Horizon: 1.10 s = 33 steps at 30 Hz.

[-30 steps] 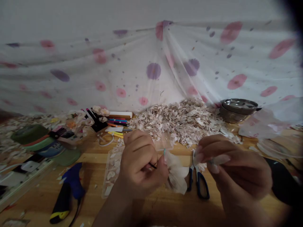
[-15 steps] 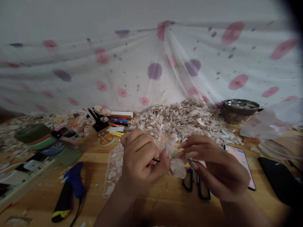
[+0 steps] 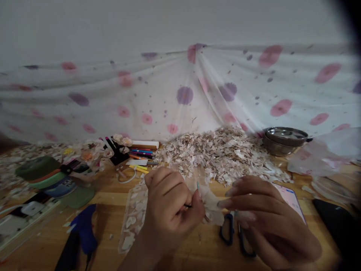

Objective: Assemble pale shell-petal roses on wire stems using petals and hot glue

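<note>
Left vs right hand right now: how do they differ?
The left hand is curled tight around a thin dark stem, while the right hand has its fingers stretched out, holding nothing that shows. The left hand sits over the clear tray; the right hand sits over the blue-handled scissors. Both hands are bare and close to the pale petal bundle.

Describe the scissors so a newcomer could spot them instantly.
On the wooden table, find the heap of pale shell flakes. Just below it, under the right hand, lie the scissors: dark blue loop handles, blades hidden beneath the hand.
</note>
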Tool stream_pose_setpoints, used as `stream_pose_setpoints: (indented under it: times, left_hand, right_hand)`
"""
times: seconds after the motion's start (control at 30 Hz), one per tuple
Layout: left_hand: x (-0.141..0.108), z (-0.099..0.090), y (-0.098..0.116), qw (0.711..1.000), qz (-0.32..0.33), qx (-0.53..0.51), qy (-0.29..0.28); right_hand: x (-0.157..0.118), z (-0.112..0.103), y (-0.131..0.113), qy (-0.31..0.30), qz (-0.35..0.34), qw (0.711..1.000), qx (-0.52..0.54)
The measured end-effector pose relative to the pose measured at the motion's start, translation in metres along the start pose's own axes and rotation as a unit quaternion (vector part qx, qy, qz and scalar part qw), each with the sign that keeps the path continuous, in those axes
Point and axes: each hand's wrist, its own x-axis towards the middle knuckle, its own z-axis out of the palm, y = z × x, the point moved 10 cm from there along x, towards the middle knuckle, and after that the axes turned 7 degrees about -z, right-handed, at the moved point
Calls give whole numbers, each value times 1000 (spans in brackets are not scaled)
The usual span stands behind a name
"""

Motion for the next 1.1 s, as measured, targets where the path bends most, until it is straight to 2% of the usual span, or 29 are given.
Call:
stream_pose_setpoints:
  times: [0.27,0.4,0.57,0.73,1.1]
  left_hand:
    - [-3,-5,10,999,31,8,2]
    - [-2,-7,9,999,32,-13,17]
    - [-2,-2,7,999,30,-12,17]
    - [-3,2,5,999,27,-15,7]
    - [0,7,-3,998,-1,-68,-6]
  right_hand:
    - [-2,10,-5,-27,-16,1000,-1]
    - [0,9,-7,-20,-12,1000,-7]
    - [1,13,-8,-47,9,999,-26]
    - [1,7,-8,-21,1,1000,-17]
    - [4,13,-4,-25,-2,1000,-2]
